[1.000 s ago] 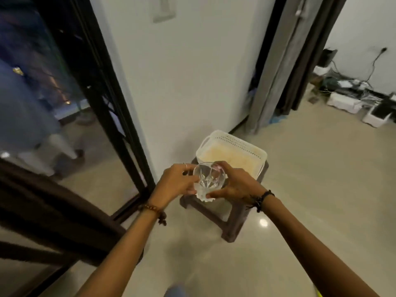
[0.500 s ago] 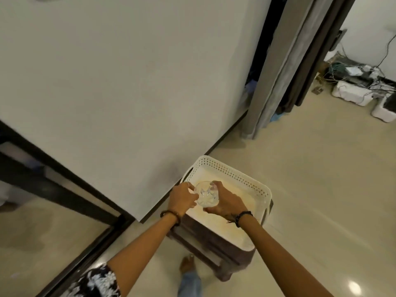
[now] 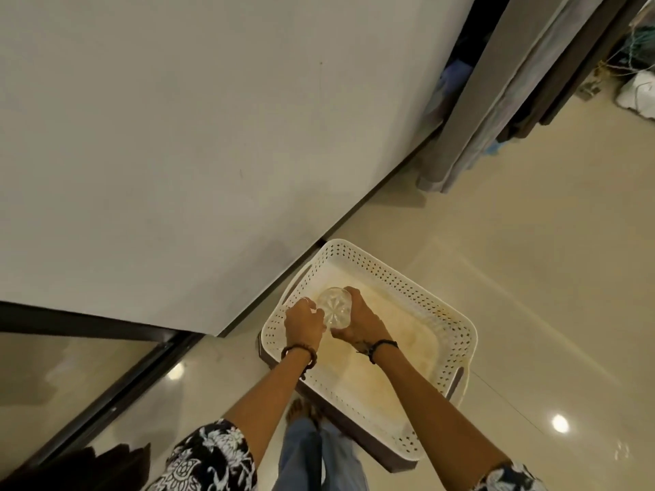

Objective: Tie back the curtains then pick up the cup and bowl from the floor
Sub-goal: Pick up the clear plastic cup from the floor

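A clear cut-glass cup [image 3: 334,307] sits between both my hands, low inside the far left end of a white perforated basket [image 3: 421,295]. My left hand [image 3: 304,324] grips its left side and my right hand [image 3: 358,318] holds its right side. Whether the glass touches the basket floor I cannot tell. The basket rests on a dark brown stool [image 3: 390,462]. Grey curtains [image 3: 496,101] hang at the upper right. I see no bowl apart from this glass.
A white wall [image 3: 212,136] fills the upper left, with a dark skirting line along the floor. A black sliding-door frame [image 3: 106,395] runs at the lower left. Cables and white boxes [image 3: 638,90] lie at the far right. The glossy beige floor [image 3: 531,278] spreads to the right.
I have stepped closer and leaned over the basket. Both hands have carried the glass from above the stool's near edge down into the basket's far left end.
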